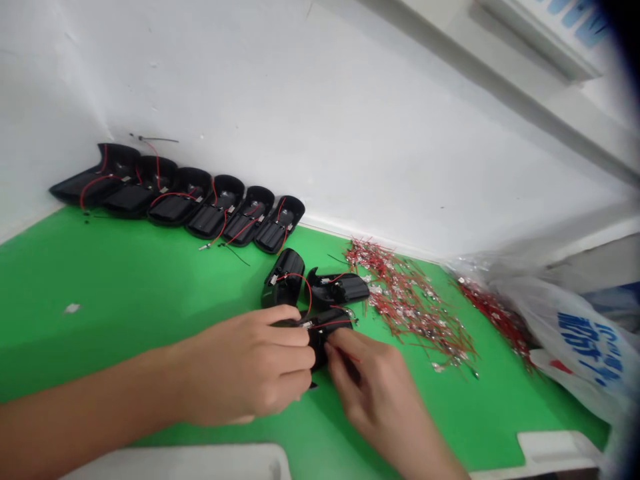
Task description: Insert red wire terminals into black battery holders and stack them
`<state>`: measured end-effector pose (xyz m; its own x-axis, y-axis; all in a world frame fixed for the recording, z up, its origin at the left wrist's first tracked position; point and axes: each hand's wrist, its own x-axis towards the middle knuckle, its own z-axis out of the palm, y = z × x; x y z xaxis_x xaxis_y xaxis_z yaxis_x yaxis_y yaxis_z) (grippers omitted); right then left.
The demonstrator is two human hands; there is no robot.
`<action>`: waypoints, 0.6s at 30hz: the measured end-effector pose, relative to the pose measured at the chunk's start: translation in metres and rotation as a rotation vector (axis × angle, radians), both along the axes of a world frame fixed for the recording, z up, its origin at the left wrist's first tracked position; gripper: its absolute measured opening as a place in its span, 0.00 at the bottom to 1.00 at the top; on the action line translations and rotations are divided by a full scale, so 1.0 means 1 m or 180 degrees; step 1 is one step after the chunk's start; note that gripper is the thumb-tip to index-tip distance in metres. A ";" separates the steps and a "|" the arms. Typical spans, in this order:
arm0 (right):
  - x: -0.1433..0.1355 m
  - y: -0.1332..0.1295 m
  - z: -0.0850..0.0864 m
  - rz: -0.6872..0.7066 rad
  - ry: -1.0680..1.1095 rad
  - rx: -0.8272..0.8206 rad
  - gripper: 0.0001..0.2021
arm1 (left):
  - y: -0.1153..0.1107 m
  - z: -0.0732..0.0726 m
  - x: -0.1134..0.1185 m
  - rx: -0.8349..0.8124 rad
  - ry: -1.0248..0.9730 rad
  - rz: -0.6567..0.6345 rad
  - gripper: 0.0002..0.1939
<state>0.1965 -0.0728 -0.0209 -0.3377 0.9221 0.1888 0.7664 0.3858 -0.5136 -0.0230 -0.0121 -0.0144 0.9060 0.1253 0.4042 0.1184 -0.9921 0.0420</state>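
Note:
My left hand (pixel 260 367) is closed around the near end of a black plastic casing (pixel 333 321) that has a red wire and small metal contacts inside. My right hand (pixel 383 383) pinches at the same casing from the right. A bit of red wire (pixel 354 359) shows at its fingers; the fingertips' exact hold is partly hidden. Just beyond my hands lie two similar casings, one upright-leaning casing (pixel 284 280) with a red wire curving out of it and another casing (pixel 345 288) on its side.
Several black casings with red wires (pixel 175 197) stand in a row along the white wall. A spread pile of red wires with metal tabs (pixel 415 300) lies right of my hands on the green tabletop (pixel 165 287). More red wires sit by a plastic bag (pixel 580 333).

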 end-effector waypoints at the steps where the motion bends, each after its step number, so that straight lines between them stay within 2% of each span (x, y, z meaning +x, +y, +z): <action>1: -0.001 -0.001 -0.002 -0.0037 -0.0002 0.0030 0.12 | 0.000 0.000 0.000 -0.0051 -0.0005 0.0010 0.07; 7: -0.005 -0.007 -0.011 -0.0178 -0.0077 0.0166 0.12 | -0.001 0.000 0.001 -0.0265 -0.0211 0.0148 0.10; 14: -0.007 -0.003 0.000 -0.0251 -0.0199 -0.0032 0.12 | 0.000 0.001 0.001 -0.0418 -0.0125 0.0052 0.10; 18: -0.009 -0.005 -0.002 -0.0313 -0.0258 0.0133 0.12 | 0.001 0.000 0.002 -0.0459 -0.0236 0.0041 0.12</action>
